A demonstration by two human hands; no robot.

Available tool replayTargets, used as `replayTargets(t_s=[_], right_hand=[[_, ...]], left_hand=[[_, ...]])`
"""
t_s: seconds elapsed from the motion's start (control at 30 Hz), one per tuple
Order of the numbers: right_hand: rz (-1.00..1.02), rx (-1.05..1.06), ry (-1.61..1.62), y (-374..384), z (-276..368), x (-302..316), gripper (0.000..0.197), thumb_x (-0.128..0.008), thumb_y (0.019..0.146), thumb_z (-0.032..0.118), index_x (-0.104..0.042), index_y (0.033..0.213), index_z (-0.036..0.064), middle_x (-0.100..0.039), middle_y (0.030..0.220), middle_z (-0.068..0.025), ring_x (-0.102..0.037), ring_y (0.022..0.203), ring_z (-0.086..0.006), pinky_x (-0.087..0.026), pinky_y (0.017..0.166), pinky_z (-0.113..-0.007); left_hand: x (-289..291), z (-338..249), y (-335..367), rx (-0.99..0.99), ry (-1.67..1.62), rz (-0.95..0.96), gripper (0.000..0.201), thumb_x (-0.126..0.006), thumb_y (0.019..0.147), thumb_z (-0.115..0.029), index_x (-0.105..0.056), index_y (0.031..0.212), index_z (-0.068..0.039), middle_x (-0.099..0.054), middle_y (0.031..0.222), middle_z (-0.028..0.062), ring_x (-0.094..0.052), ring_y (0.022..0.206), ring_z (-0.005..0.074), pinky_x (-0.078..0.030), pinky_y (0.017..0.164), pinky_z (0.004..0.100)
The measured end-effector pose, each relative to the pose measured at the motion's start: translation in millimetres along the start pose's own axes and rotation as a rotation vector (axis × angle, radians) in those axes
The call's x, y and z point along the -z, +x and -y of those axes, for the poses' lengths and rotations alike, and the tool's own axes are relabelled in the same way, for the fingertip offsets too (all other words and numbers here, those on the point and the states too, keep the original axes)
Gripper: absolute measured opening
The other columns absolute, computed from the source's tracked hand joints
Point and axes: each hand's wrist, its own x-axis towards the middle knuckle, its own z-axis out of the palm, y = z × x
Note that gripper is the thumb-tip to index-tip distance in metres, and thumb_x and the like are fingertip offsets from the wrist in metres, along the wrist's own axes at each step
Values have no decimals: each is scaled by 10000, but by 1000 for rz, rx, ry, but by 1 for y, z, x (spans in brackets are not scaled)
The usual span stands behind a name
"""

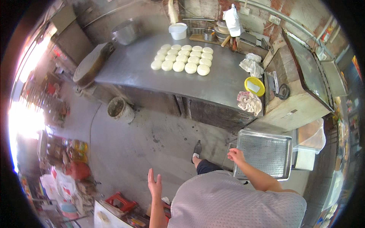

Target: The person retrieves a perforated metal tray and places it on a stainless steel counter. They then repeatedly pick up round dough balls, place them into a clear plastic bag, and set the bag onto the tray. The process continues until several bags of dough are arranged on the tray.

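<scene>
I take this, from my remote post, for a small, well-worn bakery kitchen: I see rows of pale dough rounds (182, 60) on a long metal worktop (133, 70) at twelve o'clock, a large pot (127, 33) at eleven, a shallow metal tray (266, 152) at four, and a patchy wall (262, 19) at one.

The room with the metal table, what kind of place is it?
Probably a small bakery kitchen: rows of round dough pieces sit on the metal table, with a big metal tray nearby.
</scene>
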Motion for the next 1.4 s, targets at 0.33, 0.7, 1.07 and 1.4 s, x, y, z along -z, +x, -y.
replayTargets(t_s=[0.33, 0.7, 1.07, 1.4], right_hand=[[132, 200, 124, 147, 141, -81, 347, -639, 1029, 222, -631, 1285, -13, -749, 1040, -124, -718, 818, -162, -570, 698, -273], [-152, 149, 441, 366, 356, -86, 658, -691, 971, 390, -479, 1494, 50, -637, 1318, -76, -654, 1107, -192, -549, 862, -352], [-301, 123, 330, 571, 458, -122, 497, -720, 960, 352, -627, 1344, 49, -718, 1086, -82, -677, 929, -190, -551, 847, -320], [-624, 262, -607, 515, 562, -176, 629, -754, 860, 354, -546, 1389, 82, -600, 1254, -209, -680, 995, -411, -577, 823, -489]], left_hand=[[-44, -108, 251, -346, 549, 226, 754, -701, 950, -323, -386, 1596, -93, -322, 1680, 150, -193, 1567, 438, -160, 1262, 580], [-205, -351, 575, -1098, 690, 474, 704, -643, 980, -351, -401, 1580, -74, -335, 1668, 135, -234, 1554, 414, -184, 1257, 586], [-455, -387, 724, -1186, 702, 823, 732, -449, 1043, -509, -265, 1649, -141, -166, 1743, 55, -101, 1611, 299, -87, 1308, 496], [-450, -386, 741, -1184, 729, 856, 752, -458, 1020, -421, -257, 1634, -36, -166, 1737, 91, -120, 1609, 306, -102, 1303, 517]])
